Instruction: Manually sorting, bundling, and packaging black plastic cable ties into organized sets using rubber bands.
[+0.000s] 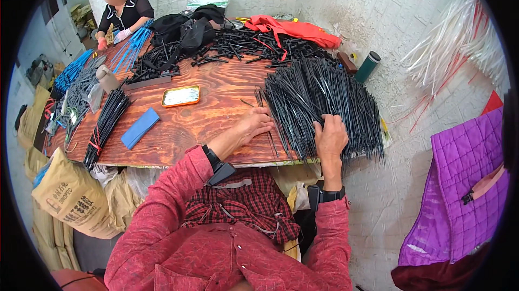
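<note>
At 2 o'clock from the middle of your view, a broad pile of black ties (324, 94) lies on the wooden table (221, 83), reaching its near edge. Near the centre, your left hand (252, 125) lies at the pile's left side, fingers extended beside a few loose strands (272, 141); whether it pinches one cannot be told. At 3 o'clock, your right hand (331, 137) rests on the pile's near part, fingers bent, thumb apart; its grip cannot be told. A tin (181, 96) of white sticks sits at 10 o'clock, with a blue pad (140, 128) at 9 and a tied black bundle (108, 123) beyond it. Red cloth (294, 30) lies toward 1 o'clock, a green flask (368, 67) at 2. Between 10 and 11, a co-worker (127, 12) handles blue ties (135, 42).
</note>
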The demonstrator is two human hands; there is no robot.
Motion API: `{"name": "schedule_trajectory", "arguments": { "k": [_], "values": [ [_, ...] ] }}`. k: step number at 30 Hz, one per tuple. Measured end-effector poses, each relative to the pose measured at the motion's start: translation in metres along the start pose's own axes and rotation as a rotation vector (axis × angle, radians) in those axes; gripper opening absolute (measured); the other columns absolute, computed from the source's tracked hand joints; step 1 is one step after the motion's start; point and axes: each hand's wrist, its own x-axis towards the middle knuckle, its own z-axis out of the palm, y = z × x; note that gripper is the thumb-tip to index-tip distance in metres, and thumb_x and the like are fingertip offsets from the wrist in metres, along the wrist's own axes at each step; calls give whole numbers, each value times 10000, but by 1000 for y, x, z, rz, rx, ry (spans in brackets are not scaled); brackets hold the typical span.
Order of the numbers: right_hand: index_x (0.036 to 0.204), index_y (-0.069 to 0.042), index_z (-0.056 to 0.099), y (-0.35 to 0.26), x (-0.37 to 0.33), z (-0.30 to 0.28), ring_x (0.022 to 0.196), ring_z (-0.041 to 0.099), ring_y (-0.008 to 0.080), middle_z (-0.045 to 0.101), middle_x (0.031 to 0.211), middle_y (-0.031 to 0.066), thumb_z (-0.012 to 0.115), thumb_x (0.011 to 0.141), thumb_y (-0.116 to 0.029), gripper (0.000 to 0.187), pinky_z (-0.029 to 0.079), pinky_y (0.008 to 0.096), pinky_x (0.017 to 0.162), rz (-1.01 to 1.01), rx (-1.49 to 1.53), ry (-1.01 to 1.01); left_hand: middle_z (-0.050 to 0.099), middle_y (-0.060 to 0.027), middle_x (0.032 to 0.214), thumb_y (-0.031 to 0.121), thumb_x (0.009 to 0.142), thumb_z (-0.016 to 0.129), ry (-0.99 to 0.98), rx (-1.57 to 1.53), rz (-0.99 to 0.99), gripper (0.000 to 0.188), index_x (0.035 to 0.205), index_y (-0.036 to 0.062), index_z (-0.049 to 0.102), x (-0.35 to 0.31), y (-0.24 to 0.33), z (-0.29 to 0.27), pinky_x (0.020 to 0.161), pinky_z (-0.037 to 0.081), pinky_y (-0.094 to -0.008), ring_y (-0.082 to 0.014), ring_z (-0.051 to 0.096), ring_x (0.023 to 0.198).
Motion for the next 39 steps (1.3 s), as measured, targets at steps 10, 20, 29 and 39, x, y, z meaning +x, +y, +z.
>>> {"name": "schedule_trajectory", "arguments": {
  "k": [10, 20, 29, 39],
  "values": [
    [862, -95, 629, -16, 21, -3, 824, 609, 312, 620, 876, 75, 786, 771, -138, 186, 488, 447, 707, -208, 71, -121, 543, -110, 1298, 65, 976, 591, 67, 26, 40, 487, 1425, -14, 419, 8, -9, 12, 1008, 522, -341, -229, 610, 1126],
    [862, -91, 639, -79, -24, 13, 814, 605, 301, 610, 851, 67, 779, 792, -149, 167, 488, 433, 704, -324, 297, -195, 622, -35, 984, 197, 1024, 576, 101, -195, 72, 109, 1062, 99, 547, 10, -22, -18, 854, 563, -349, -182, 632, 920],
    [997, -94, 689, -59, -5, 8, 868, 608, 321, 631, 931, 80, 728, 861, -158, 155, 507, 432, 755, -189, 220, -101, 615, -42, 995, 226, 1037, 555, 273, -146, 157, 131, 1044, 101, 515, 3, -5, -25, 776, 569, -339, -173, 642, 864],
    [988, -119, 695, -36, 1, 22, 891, 596, 303, 609, 932, 75, 693, 872, -135, 117, 503, 420, 763, -222, 138, -96, 616, -22, 897, 255, 1011, 601, 426, -139, 274, 184, 1043, 86, 537, -1, 14, -36, 606, 539, -281, -131, 618, 714]
  ]
}}
